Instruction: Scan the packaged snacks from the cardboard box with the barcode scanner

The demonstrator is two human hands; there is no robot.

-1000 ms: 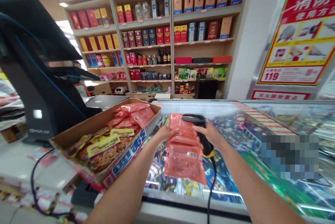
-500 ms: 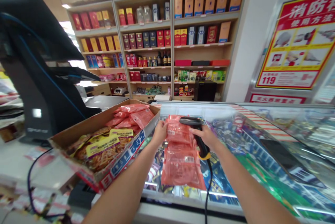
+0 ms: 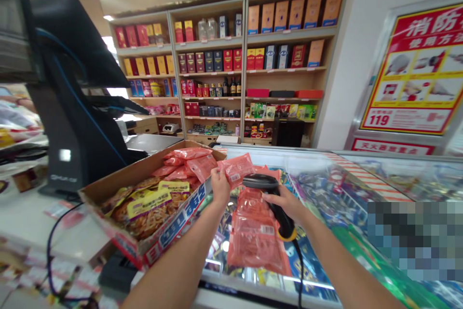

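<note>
My left hand (image 3: 219,186) pinches one pink snack packet (image 3: 237,169) and lifts it off a stack of pink packets (image 3: 256,234) lying on the freezer's glass lid (image 3: 325,174). My right hand (image 3: 284,203) grips a black barcode scanner (image 3: 271,193) with a yellow band, its head pointing left over the stack; its cable hangs down toward me. An open cardboard box (image 3: 144,179) just left of my left hand holds more pink packets at its far end and yellow-labelled brown snack packets near me.
A black checkout monitor on a stand (image 3: 72,106) rises at the left on the counter (image 3: 29,222), with a cable trailing off it. Wooden shelves of boxed goods and bottles (image 3: 231,63) line the back wall. A red and yellow poster (image 3: 415,73) hangs at the right.
My left hand has peeled the top pink packet up and to the left, off the stack. The scanner in my right hand stayed over the stack. The view tilted slightly down.
</note>
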